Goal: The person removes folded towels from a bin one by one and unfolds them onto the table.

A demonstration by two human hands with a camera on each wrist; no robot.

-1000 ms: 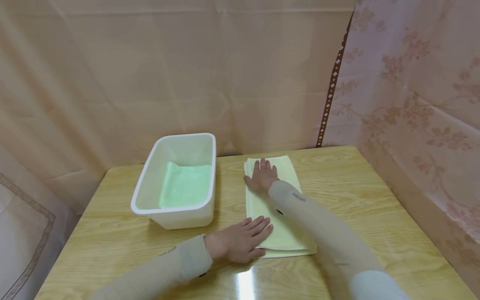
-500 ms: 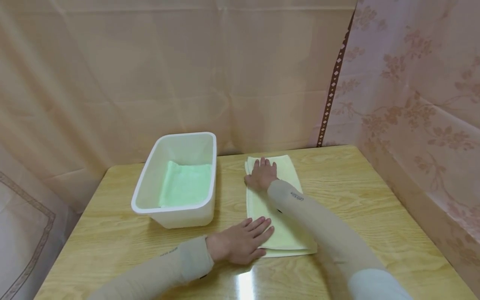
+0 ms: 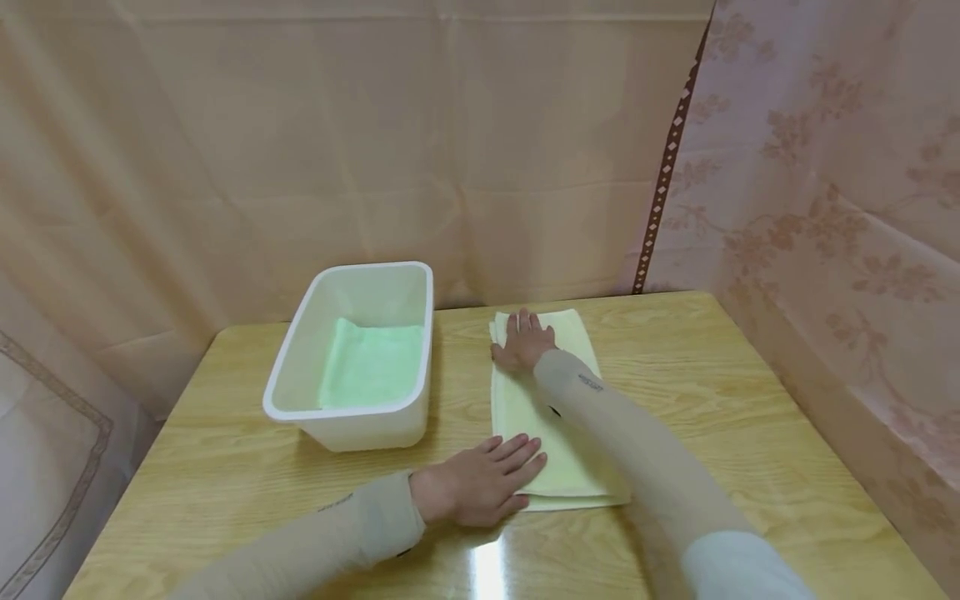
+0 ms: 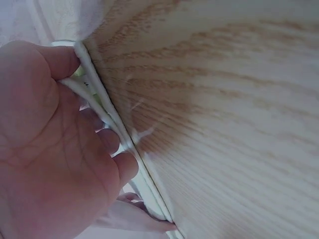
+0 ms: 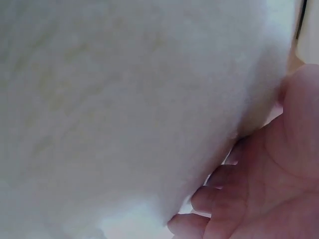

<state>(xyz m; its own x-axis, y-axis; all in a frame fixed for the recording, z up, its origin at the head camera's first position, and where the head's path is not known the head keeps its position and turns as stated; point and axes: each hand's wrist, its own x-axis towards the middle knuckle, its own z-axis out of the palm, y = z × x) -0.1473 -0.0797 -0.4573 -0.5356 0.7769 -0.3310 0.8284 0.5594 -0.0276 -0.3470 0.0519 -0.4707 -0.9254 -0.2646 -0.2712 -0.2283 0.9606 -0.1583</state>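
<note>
A pale yellow towel (image 3: 577, 467), folded into a long strip, lies on the wooden table. Near its far end my right hand (image 3: 525, 343) rests flat with the fingers spread. My left hand (image 3: 483, 483) lies across the near left corner, fingers straight over the cloth. From the left wrist view, the towel's layered edge (image 4: 112, 117) passes by the left thumb and fingertips. In the right wrist view the right hand's fingers (image 5: 219, 199) touch the blurred cloth (image 5: 124, 109). The right forearm covers part of the towel's right side.
A white plastic bin (image 3: 348, 415) stands left of the towel, with a folded mint green towel (image 3: 375, 367) on its bottom. The wooden table (image 3: 712, 375) ends at a beige curtain (image 3: 375, 150) behind and a floral curtain (image 3: 847, 208) on the right.
Both hands stay flat on the towel with hardly any movement. The view shifts very slightly.
</note>
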